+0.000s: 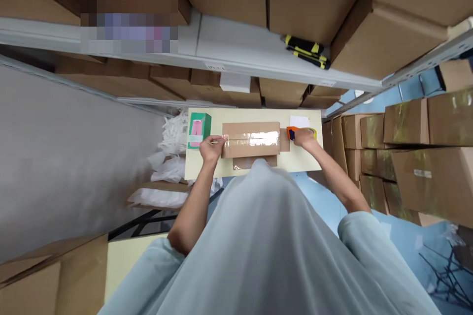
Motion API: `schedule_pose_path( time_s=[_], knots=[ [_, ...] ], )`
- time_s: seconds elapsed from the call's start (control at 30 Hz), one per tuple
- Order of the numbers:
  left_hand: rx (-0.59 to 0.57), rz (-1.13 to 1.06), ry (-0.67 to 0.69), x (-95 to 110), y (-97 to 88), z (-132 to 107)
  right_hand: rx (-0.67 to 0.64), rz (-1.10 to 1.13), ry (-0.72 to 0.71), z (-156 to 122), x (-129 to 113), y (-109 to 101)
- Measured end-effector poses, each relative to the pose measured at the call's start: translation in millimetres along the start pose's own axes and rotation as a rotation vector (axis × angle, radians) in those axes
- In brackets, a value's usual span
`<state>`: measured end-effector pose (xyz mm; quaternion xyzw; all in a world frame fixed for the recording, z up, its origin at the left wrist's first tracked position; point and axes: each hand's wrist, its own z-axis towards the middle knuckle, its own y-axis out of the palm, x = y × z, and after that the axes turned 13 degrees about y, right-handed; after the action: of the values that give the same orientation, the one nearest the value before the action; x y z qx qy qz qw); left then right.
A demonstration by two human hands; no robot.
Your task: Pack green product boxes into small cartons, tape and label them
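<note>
A cardboard box (251, 150) lies on the pale yellow table, with shiny clear tape (264, 139) along its top seam. At the box's left end is my left hand (212, 149), its fingertips pinched together at the edge; what sits between them is too small to make out. My right hand (305, 138) is closed around an orange tape dispenser (290, 133), just right of the box. One cardboard flap (284, 141) sticks out at the right end, and another piece of cardboard (254, 163) shows along the near side.
A green box with a pink picture (199, 130) stands at the table's (318, 155) left end. White paper (299, 121) lies behind the dispenser. Above, a grey shelf (236, 42) holds cartons and black-yellow cutters (308, 51). Stacked cartons (428, 177) stand at right, white plastic bags (162, 197) at left.
</note>
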<state>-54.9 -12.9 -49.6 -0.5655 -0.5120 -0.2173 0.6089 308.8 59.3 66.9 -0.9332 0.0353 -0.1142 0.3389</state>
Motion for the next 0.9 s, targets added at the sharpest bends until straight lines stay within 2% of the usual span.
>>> schedule_pose_path(
  time_s=[0.07,0.13,0.23,0.3,0.37,0.47,0.57,0.67,0.77,0.9],
  knots=[
    [0.090,0.070,0.053,14,-0.5,-2,0.084,-0.014,0.016,-20,2,-12],
    [0.139,0.100,0.198,41,5.9,-3,0.192,0.031,0.005,-37,3,-31],
    [0.053,-0.030,0.555,102,25.4,-1,0.305,0.171,-0.068,-56,-5,-71],
    [0.036,-0.106,0.762,149,39.2,5,0.389,0.226,-0.168,-65,-21,-101],
    [0.077,-0.157,0.903,189,50.5,15,0.499,0.228,-0.296,-72,-45,-131],
    [0.180,-0.194,0.968,230,61.9,39,0.669,0.195,-0.406,-75,-88,-173],
    [0.222,-0.190,0.905,250,68.8,70,0.777,0.179,-0.392,-70,-127,-209],
    [0.170,-0.183,0.848,255,70.2,95,0.807,0.135,-0.340,-61,-156,-232],
    [0.147,-0.198,0.845,249,66.8,103,0.805,0.077,-0.301,-50,-176,-240],
    [0.154,-0.191,0.850,232,60.8,94,0.812,0.063,-0.289,-36,-194,-237]
  ],
)
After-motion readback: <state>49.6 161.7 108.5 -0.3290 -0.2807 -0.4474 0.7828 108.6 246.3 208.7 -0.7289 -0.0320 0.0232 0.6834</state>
